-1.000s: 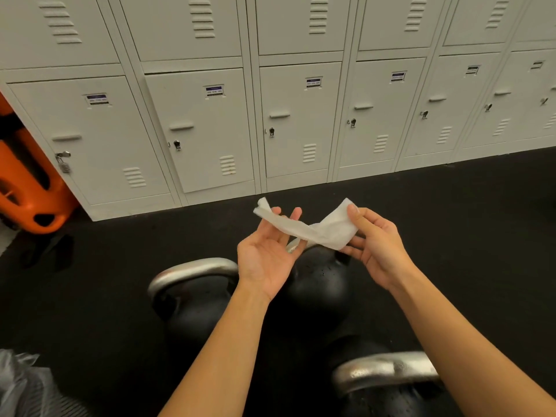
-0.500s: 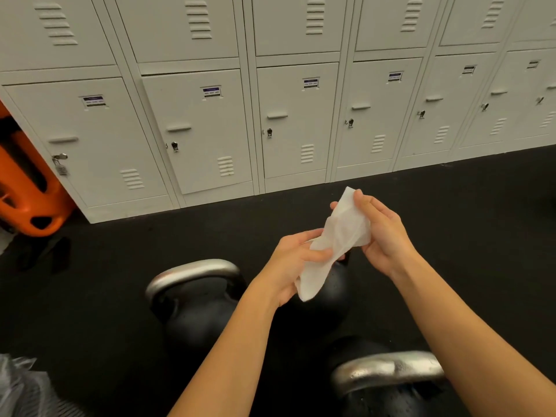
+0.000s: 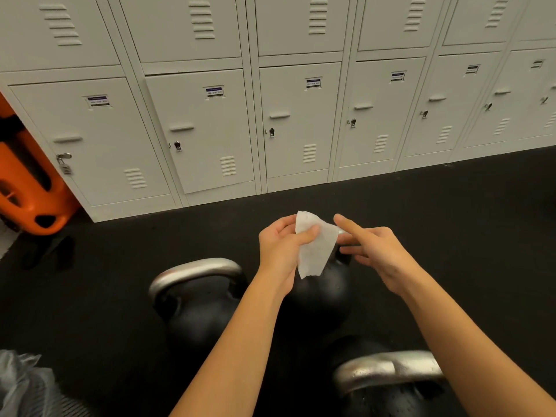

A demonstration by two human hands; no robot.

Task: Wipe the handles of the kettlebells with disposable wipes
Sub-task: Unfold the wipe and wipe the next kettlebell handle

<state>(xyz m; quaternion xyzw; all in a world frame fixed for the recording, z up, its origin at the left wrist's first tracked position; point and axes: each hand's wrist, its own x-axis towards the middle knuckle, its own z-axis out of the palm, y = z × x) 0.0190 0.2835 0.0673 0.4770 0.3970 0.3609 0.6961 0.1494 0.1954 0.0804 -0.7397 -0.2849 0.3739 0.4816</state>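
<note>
Right now the left hand [image 3: 281,251] pinches the disposable wipe [image 3: 314,246] between thumb and curled fingers near its top edge, so the sheet hangs loose below the grip. The right hand [image 3: 377,252] is open just beside it, fingers spread and the index finger stretched toward the wipe's far edge; it holds nothing, and whether a fingertip touches the sheet I cannot tell.

Directly beneath both hands sits the middle kettlebell [image 3: 323,291], its handle almost wholly hidden behind the wipe and fingers. Another kettlebell [image 3: 198,299], with a bare steel handle, stands below and to the left of the left hand, and a third kettlebell [image 3: 391,383] lies nearer the body, under the right forearm.

The likely trouble is the wipe itself: held by one corner, it could bunch up or slip from the pinch onto the black floor [image 3: 451,212] and pick up grit. A narrow, folded sheet may also cover only the top of a handle, leaving the underside unwiped. Beyond the hands stand the grey lockers [image 3: 296,121].
</note>
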